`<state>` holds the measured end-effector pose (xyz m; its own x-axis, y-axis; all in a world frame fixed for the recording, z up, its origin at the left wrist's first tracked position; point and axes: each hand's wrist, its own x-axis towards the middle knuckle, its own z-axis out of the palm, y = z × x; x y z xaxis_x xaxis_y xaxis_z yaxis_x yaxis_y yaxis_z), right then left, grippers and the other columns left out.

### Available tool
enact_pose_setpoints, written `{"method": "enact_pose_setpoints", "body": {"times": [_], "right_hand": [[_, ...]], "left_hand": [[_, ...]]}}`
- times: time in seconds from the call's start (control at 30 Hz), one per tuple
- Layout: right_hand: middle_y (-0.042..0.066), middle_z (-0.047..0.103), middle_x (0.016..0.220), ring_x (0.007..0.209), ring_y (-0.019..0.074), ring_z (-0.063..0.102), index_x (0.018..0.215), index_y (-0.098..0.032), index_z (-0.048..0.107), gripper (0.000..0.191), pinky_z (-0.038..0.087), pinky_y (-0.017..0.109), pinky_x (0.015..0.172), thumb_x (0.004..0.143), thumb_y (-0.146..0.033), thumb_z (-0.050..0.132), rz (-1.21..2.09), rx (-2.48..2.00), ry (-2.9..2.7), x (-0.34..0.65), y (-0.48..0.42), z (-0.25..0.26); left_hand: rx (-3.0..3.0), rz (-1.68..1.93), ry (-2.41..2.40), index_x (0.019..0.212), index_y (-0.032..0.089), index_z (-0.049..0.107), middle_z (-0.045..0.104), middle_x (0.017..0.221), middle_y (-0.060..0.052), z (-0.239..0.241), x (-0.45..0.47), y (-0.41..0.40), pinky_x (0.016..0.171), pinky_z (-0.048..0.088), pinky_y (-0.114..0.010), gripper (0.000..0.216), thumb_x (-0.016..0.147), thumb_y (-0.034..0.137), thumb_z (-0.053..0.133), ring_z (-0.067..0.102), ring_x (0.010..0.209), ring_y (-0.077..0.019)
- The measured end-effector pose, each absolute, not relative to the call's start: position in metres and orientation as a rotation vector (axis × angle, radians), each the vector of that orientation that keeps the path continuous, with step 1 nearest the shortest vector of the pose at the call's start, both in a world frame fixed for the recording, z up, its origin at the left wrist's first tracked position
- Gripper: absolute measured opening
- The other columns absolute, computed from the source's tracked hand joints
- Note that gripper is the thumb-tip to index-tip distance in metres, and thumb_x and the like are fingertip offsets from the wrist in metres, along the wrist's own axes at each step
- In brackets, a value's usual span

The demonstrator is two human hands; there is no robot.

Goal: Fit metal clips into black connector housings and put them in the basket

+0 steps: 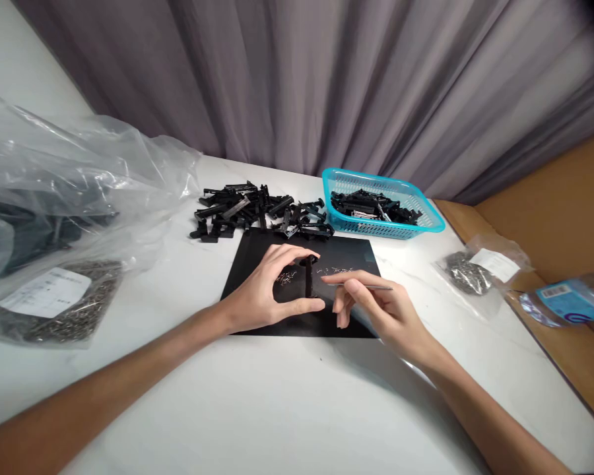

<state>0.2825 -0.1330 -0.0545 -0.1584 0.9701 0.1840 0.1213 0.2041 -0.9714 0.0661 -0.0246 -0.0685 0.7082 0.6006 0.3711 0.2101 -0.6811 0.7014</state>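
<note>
My left hand (272, 287) grips a narrow black plastic part (309, 278) end to end, thumb at its near end and fingers at its far end. The part is held over a black mat (257, 254). Between the thumb and fingers of my right hand (371, 303) lies a thin metal tool (376, 286), perhaps tweezers; its tip points left toward the black part, apart from it. Tiny shiny pieces (286, 277) lie scattered on the mat beside my left fingers. More tiny pieces (340, 270) lie behind my right hand.
Behind the mat is a pile of black plastic parts (237, 208). A blue basket (428, 214) at the back right holds similar parts. Bags of small metal pieces lie left (86, 307) and right (468, 274). A large clear bag (143, 158) and a blue-labelled package (569, 300) flank the table.
</note>
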Motion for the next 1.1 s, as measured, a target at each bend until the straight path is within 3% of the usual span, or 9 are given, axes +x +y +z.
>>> {"method": "enact_pose_setpoints", "body": {"times": [0.13, 0.27, 0.53, 0.8, 1.1], "right_hand": [[0.003, 0.073, 0.084, 0.068, 0.0158, 0.072, 0.109, -0.019, 0.061, 0.023, 0.061, 0.033, 0.069, 0.106, -0.041, 0.057, 1.229, -0.971, -1.340, 0.278, -0.128, -0.059], [0.001, 0.075, 0.081, 0.063, 0.0143, 0.072, 0.107, -0.020, 0.059, 0.018, 0.060, 0.032, 0.067, 0.108, -0.037, 0.054, 1.270, -0.861, -1.267, 0.274, -0.126, -0.065], [0.000, 0.073, 0.074, 0.057, 0.0136, 0.070, 0.101, -0.019, 0.058, 0.021, 0.058, 0.031, 0.063, 0.106, -0.039, 0.057, 1.354, -0.842, -1.251, 0.267, -0.130, -0.064], [0.002, 0.074, 0.072, 0.056, 0.0148, 0.070, 0.099, -0.016, 0.072, 0.020, 0.060, 0.029, 0.058, 0.102, -0.034, 0.064, 1.195, -0.921, -1.272, 0.266, -0.128, -0.067], [0.003, 0.075, 0.072, 0.058, 0.0144, 0.071, 0.092, -0.019, 0.081, 0.019, 0.061, 0.029, 0.063, 0.100, -0.028, 0.066, 1.128, -0.985, -1.299, 0.267, -0.129, -0.066]], "left_hand": [[2.152, 0.759, 0.559, 0.133, 0.022, 0.059, 0.071, 0.128, -0.009, -0.068, 0.067, -0.025, 0.102, 0.055, -0.042, 0.060, 0.081, 0.039, 0.082, 0.068, 0.116, -0.0255], [2.063, 0.725, 0.522, 0.130, 0.022, 0.063, 0.074, 0.122, -0.007, -0.067, 0.067, -0.024, 0.105, 0.054, -0.042, 0.059, 0.077, 0.031, 0.085, 0.070, 0.114, -0.0247], [2.010, 0.730, 0.500, 0.124, 0.020, 0.067, 0.076, 0.116, -0.007, -0.068, 0.068, -0.023, 0.102, 0.056, -0.042, 0.056, 0.074, 0.034, 0.089, 0.072, 0.111, -0.0258], [2.019, 0.706, 0.595, 0.123, 0.018, 0.069, 0.077, 0.114, -0.008, -0.067, 0.066, -0.027, 0.096, 0.057, -0.039, 0.060, 0.071, 0.040, 0.090, 0.072, 0.106, -0.0253], [1.994, 0.694, 0.654, 0.119, 0.016, 0.070, 0.078, 0.107, -0.006, -0.065, 0.066, -0.028, 0.094, 0.055, -0.036, 0.057, 0.072, 0.041, 0.089, 0.072, 0.101, -0.0234]]}}
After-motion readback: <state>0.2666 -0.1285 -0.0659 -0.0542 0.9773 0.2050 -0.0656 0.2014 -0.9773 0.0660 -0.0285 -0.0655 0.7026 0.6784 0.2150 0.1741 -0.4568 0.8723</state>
